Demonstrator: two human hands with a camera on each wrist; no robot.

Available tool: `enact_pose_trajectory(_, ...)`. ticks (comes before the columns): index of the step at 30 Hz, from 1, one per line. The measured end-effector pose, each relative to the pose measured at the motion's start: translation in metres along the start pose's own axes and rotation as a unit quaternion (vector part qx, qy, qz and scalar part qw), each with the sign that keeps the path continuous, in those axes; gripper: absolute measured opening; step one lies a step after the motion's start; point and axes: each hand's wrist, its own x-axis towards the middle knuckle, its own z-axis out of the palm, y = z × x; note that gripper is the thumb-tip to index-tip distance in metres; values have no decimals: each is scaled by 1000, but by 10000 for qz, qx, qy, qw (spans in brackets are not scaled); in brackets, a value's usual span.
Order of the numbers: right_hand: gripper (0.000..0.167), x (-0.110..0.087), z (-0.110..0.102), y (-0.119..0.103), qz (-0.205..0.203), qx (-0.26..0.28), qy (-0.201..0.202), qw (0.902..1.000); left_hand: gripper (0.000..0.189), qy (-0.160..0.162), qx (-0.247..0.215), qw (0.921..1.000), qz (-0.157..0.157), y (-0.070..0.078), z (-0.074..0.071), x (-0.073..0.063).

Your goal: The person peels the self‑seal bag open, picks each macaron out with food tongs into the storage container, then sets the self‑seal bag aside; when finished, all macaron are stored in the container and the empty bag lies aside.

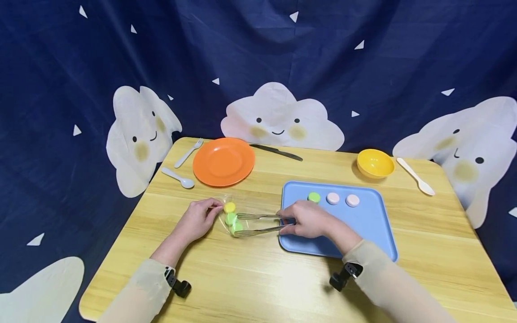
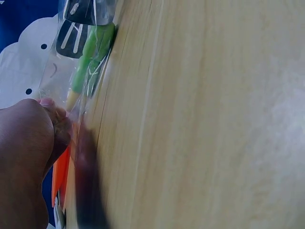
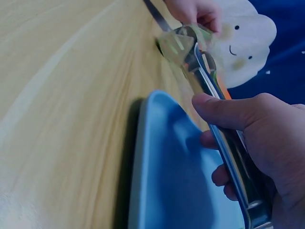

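My left hand (image 1: 199,218) pinches the edge of a clear plastic bag (image 1: 224,224) at the left middle of the table. Inside lie a yellow macaron (image 1: 229,207) and two green ones, one being this green macaron (image 1: 231,219). Metal tongs (image 3: 220,129) are in my right hand (image 1: 308,220), above the left edge of the blue tray (image 1: 351,190). Their spread tips reach the bag beside the green macarons; whether they touch them I cannot tell. On the tray sit a green macaron (image 1: 313,197) and two pale pink macarons (image 1: 333,198).
An orange plate (image 1: 224,161) stands at the back left, with a fork (image 1: 189,153), a light spoon (image 1: 177,177) and a dark knife (image 1: 276,151) around it. At the back right are a yellow bowl (image 1: 375,163) and a cream spoon (image 1: 416,176). A dark blue curtain (image 1: 258,45) hangs behind the table.
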Motion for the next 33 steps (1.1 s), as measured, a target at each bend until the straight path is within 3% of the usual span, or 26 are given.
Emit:
enact_pose_trajectory(4, 34, -2, 2, -6, -83, -283, 68, 9995, 5, -25, 4, 10000, 15, 2, -1, 0)
enact_pose_trajectory(10, 33, -9, 2, -6, 57, -211, 63, 9997, 6, -169, 204, 9995, 177, 6, -8, -1)
enact_pose_trajectory(17, 17, -25, -5, -1, 100, -238, 377, 9990, 7, -336, 373, 9981, 361, 9, -15, 0)
enact_pose_trajectory(24, 17, -49, -21, 3, 308, -459, 631, 9965, 7, -280, 327, 9981, 435, 7, -14, -1)
enact_pose_trajectory(33, 14, -94, -44, 8, 584, -641, 1105, 9901, 5, -286, 362, 9980, 424, 4, -14, -2)
